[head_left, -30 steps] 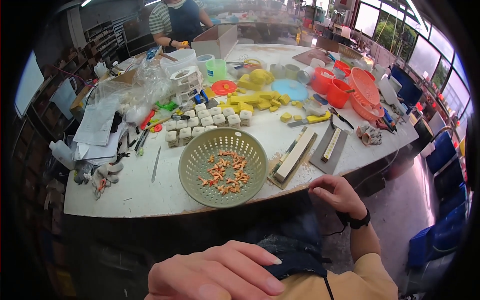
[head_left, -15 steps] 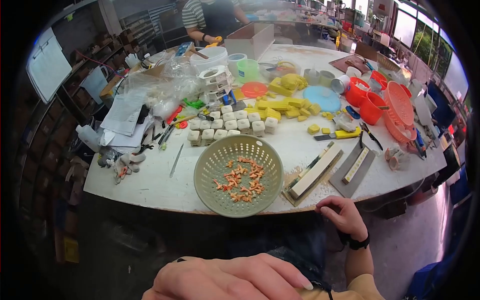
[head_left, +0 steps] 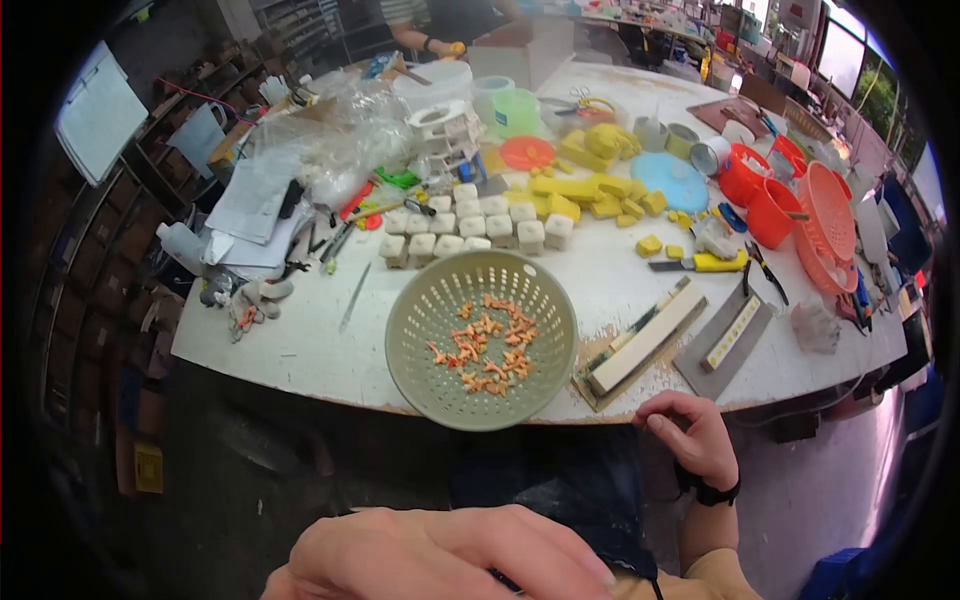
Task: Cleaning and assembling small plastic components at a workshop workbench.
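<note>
A round olive-green colander (head_left: 480,405) stands at the near edge of the table, holding several small orange, branch-shaped pieces (head_left: 490,345). My left hand (head_left: 440,555) is raised close to the camera at the bottom, its back showing and its fingers stretched to the right. Nothing shows in it, though its fingertips are partly blurred. Beside the table's front edge, right of the colander, my right hand (head_left: 695,440) has thumb and forefinger curled together; anything between them is too small to make out. Nearest to it lies a long pale bar (head_left: 645,345) on a board.
Small white blocks (head_left: 485,225) stand behind the colander. Yellow lumps (head_left: 600,195), a yellow-handled knife (head_left: 710,262), a grey plate with a strip (head_left: 725,340) and red buckets (head_left: 770,215) lie to the right. Papers (head_left: 245,210) and plastic bags (head_left: 345,150) crowd the left. Across the table stands another person (head_left: 420,35).
The view has tilted, so the table's far side sits higher in the picture. My left hand has shifted slightly left, and its fingers bend more. My right hand stays nearly in place.
</note>
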Action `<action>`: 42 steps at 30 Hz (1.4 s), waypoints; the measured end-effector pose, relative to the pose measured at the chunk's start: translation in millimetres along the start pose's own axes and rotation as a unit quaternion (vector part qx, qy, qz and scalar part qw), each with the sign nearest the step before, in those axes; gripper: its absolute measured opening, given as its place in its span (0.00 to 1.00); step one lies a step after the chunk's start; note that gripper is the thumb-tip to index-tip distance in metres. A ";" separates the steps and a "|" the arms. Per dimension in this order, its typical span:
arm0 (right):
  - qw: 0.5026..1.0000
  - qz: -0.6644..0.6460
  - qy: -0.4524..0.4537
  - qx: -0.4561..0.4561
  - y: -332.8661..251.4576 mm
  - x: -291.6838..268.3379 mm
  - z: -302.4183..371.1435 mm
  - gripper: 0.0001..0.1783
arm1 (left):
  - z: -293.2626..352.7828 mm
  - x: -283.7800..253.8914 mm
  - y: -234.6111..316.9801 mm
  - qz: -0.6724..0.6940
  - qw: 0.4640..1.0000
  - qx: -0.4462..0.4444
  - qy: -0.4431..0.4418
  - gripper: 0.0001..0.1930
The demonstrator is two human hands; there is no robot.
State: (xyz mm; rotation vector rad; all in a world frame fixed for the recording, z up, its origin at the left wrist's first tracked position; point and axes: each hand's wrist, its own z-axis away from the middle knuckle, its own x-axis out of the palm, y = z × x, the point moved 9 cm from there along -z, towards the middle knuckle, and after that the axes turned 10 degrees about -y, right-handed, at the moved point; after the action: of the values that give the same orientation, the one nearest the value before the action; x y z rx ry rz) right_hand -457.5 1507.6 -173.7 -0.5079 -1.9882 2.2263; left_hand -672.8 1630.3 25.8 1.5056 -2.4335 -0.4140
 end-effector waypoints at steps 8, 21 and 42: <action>0.992 0.112 0.017 -0.049 -26.5 -1.1 -10.9 0.08 | 68.6 -74.3 50.3 -0.514 0.733 -0.373 0.241 0.18; 0.991 0.121 0.016 -0.048 -43.7 -0.2 -39.3 0.08 | 167.0 -183.8 -61.4 -0.640 0.444 -0.614 -0.130 0.12; 0.998 0.019 -0.034 -0.044 -26.3 18.6 -41.6 0.11 | 126.8 -74.3 -111.6 -0.296 0.737 -0.549 0.262 0.08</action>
State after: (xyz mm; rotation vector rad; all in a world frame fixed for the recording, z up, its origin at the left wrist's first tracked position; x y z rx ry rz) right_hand -465.2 1556.0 -154.6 -0.4887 -2.1361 2.2139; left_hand -593.1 1663.3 -137.4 1.4109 -0.8311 -1.0978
